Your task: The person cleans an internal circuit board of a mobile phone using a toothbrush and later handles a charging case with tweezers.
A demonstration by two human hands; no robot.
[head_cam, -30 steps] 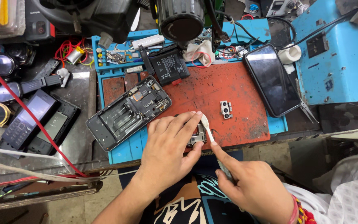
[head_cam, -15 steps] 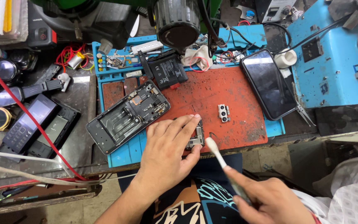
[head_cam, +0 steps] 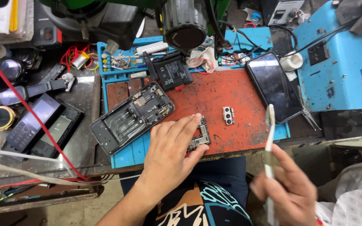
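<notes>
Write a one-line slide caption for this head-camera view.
Left hand pins a small dark circuit board on the red work mat; right hand lifts a white brush.

From my seat I see an opened phone frame [head_cam: 133,117] lying tilted across the edge of the red mat [head_cam: 227,94], with a black battery [head_cam: 173,74] just above it. A small camera module [head_cam: 228,115] sits alone on the mat, and a dark phone [head_cam: 274,86] lies screen-up at its right edge. Well to the left, a keypad phone [head_cam: 28,123] rests on the grey worktop [head_cam: 82,142], near a wristwatch [head_cam: 9,96]. A blue machine [head_cam: 340,71] fills the right.
</notes>
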